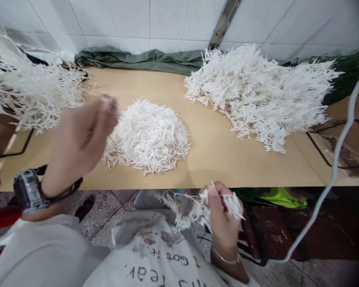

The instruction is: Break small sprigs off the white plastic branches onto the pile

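Observation:
My right hand [225, 217] is closed around a bunch of white branching plastic sprigs [191, 211], just below the table's front edge. Thin strands spread out of it toward the left. My left hand [85, 133] is raised over the table with thumb and fingers pinched together; motion blurs it, and I cannot make out what it holds. Right beside it lies a rounded pile of short white plastic pieces [149, 137]. Farther right sits a larger heap of white branched sprigs [257, 93]. Longer, tangled white strands [38, 87] fill the far left.
The light wooden tabletop [215, 155] meets a white tiled wall, with dark green cloth [143, 59] bunched along the back. A pale cable [332, 175] hangs across the right side. Brown cardboard [350, 147] and a black wire frame stand at the right end.

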Demonstrator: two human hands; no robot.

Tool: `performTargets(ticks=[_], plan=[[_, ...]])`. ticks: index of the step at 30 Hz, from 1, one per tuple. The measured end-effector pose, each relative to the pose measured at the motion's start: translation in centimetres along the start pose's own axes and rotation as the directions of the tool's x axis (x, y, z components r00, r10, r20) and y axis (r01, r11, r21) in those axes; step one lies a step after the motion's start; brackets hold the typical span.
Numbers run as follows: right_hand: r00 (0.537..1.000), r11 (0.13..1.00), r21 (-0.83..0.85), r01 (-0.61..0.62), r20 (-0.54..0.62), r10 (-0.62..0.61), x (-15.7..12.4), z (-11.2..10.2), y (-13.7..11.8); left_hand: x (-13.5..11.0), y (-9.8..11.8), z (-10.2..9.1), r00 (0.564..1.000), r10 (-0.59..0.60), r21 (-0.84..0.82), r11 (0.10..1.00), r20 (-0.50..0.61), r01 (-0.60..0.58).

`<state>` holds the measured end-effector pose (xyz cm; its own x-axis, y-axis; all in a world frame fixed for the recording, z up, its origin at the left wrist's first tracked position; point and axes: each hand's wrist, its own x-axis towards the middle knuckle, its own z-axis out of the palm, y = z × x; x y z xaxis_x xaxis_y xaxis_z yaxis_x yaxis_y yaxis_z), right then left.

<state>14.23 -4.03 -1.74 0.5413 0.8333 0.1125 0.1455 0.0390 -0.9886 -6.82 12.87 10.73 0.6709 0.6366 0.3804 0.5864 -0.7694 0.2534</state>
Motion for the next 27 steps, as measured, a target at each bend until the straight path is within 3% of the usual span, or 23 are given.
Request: performTargets(ticks=[2, 5, 8, 12, 15, 19, 21, 22, 24, 27], plan=[[0.999, 0.998, -0.041, 0.052, -0.012, -0.053, 1.0, 0.7, -0.4, 2.1, -0.5, 1.0, 0.996, -0.085, 0.081, 0.993, -0.034, 0.087], [0.994, 0.993, -0.066, 0.101, -0.042, -0.104, 2.2, 1.9, -1.1, 5.2, -1.8, 3.9, 0.999, -0.011, 0.174, 0.985, 0.031, 0.005], [0.988, 0.987, -0.103, 0.123, -0.079, -0.131, 2.6, 2.3, -1.6, 7.1, -3.7, 6.0, 0.997, 0.013, 0.139, 0.990, 0.073, -0.023], [0.972, 0.971, -0.158, 0.177, -0.126, -0.198, 2.6, 2.3, -1.8, 8.1, -5.3, 6.8, 0.999, -0.014, -0.051, 0.999, 0.045, 0.017], [0.972, 0.976, -0.131, 0.174, -0.138, -0.191, 2.6, 2.5, -1.8, 8.3, -5.4, 6.8, 0.998, -0.050, -0.031, 0.998, -0.037, 0.049], [0.978, 0.986, -0.077, 0.151, -0.133, -0.160, 2.5, 3.0, -1.7, 7.5, -3.1, 6.4, 0.989, -0.001, 0.023, 1.000, -0.147, 0.004], [0.978, 0.985, -0.057, 0.161, -0.126, -0.167, 2.5, 3.2, -1.7, 6.2, -0.9, 6.0, 0.989, 0.094, -0.043, 0.994, -0.111, -0.099], [0.977, 0.984, -0.047, 0.171, -0.121, -0.176, 2.6, 3.3, -1.7, 5.3, 0.4, 5.9, 0.986, 0.165, -0.103, 0.980, -0.029, -0.167], [0.975, 0.981, -0.027, 0.191, -0.108, -0.193, 2.6, 3.3, -2.0, 3.4, 2.7, 5.7, 0.933, 0.311, -0.221, 0.937, 0.182, -0.270], [0.979, 0.980, 0.010, 0.198, -0.048, -0.197, 2.6, 3.1, -2.4, 1.1, 5.1, 6.1, 0.835, 0.440, -0.252, 0.894, 0.330, -0.371]])
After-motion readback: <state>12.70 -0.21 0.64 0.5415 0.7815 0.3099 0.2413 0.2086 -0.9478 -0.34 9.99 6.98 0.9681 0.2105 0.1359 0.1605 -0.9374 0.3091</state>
